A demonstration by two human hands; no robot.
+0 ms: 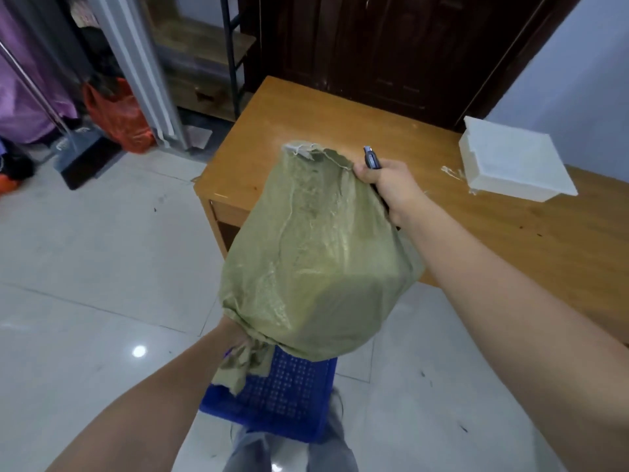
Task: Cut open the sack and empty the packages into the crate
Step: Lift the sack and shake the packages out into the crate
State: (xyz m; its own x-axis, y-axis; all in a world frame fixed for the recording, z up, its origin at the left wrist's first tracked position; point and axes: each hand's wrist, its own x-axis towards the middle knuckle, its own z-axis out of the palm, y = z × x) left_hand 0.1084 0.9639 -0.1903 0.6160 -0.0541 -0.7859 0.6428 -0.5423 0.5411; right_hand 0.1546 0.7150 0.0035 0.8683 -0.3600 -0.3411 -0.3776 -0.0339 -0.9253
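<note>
A green woven sack [316, 260], bulging with hidden contents, hangs in the air between my hands, its mouth end pointing down. My left hand [235, 338] grips the bunched, frayed end at the bottom, mostly hidden behind the fabric. My right hand [391, 189] holds the upper corner of the sack together with a dark utility knife [371, 160] whose tip sticks up above the fist. Directly below the sack stands a blue perforated plastic crate [282, 400] on the floor; no packages are visible.
A wooden table [510, 233] stands to the right and behind, with a white foam box [510, 161] on it. The floor is pale glossy tile [85, 267]. An orange bag [119, 117], a dustpan and a shelf rack lie at the back left. My legs are below the crate.
</note>
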